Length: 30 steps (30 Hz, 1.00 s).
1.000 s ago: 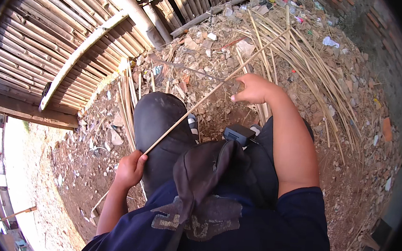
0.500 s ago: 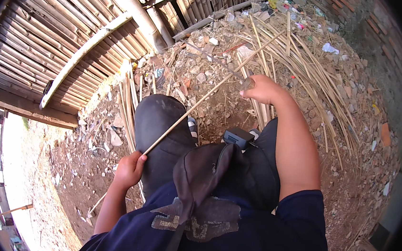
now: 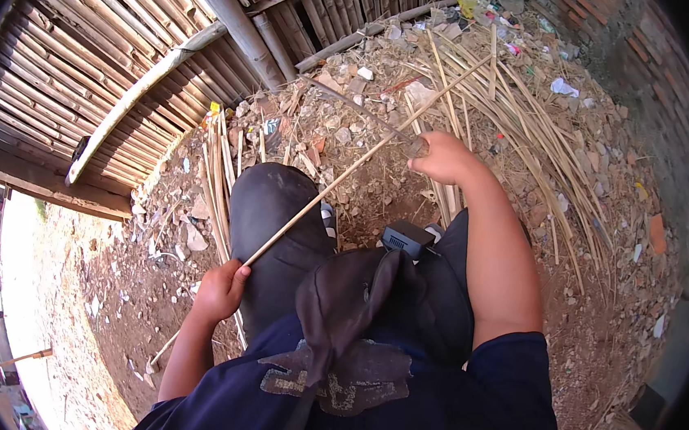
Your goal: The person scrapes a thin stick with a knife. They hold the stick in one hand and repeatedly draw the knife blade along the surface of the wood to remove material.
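Note:
A long, thin bamboo strip [image 3: 322, 193] slants across my left thigh, from low on the left up to the far right. My left hand [image 3: 220, 292] is closed round its near end, beside the thigh. In front of my knees, my right hand [image 3: 446, 158] grips the short handle of a long, narrow knife [image 3: 352, 104]. Its dark blade points away to the left and crosses the strip close to my right fist. Whether the edge touches the strip I cannot tell.
Split bamboo strips [image 3: 543, 142] lie in a loose heap at the far right, more [image 3: 219, 171] beside my left knee. A small dark box [image 3: 408, 239] is between my legs. Rubble covers the ground. A bamboo wall [image 3: 88, 53] stands left, a brick wall [image 3: 660, 71] right.
My right hand and the knife have shifted slightly nearer and to the left along the strip. My left hand keeps its hold on the near end, almost still.

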{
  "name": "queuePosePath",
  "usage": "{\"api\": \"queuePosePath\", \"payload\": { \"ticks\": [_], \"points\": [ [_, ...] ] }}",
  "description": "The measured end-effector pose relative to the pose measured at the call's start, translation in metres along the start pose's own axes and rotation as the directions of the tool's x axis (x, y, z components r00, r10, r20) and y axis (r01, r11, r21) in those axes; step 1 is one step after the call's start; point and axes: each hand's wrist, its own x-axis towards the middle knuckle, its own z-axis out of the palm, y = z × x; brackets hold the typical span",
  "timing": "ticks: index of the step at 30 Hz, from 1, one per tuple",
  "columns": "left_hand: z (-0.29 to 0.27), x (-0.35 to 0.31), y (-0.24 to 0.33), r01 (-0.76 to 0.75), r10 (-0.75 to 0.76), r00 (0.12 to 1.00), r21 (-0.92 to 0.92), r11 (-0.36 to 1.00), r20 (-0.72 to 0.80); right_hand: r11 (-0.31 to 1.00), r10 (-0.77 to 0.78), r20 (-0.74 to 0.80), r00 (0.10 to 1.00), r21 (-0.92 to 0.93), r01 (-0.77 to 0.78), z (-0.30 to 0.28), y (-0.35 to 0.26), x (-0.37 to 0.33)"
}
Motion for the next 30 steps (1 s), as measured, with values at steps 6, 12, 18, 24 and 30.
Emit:
{"api": "queuePosePath", "payload": {
  "ticks": [6,12,18,24,30],
  "points": [
    [0.001,0.002,0.0,-0.001,0.001,1.0,-0.025,1.0,-0.01,0.995,-0.035,0.139,0.99,0.097,0.022,0.004,0.037,0.013],
    [-0.001,0.002,0.002,-0.002,0.002,1.0,0.026,1.0,-0.023,0.99,0.127,0.002,0.992,0.06,-0.127,-0.001,0.028,0.018],
    [-0.001,0.002,-0.002,0.032,-0.032,0.999,0.008,0.999,0.005,0.987,-0.161,0.06,0.985,-0.013,0.162,0.007,0.001,-0.002],
    [0.0,0.003,0.0,0.002,-0.002,1.0,0.006,1.0,-0.031,0.942,0.216,0.052,0.975,0.251,-0.222,-0.019,0.021,0.007],
    [0.0,0.003,-0.003,0.017,-0.017,1.0,-0.02,1.0,0.002,1.0,0.019,0.05,0.999,-0.02,-0.018,0.002,0.002,-0.004]
  ]
}}
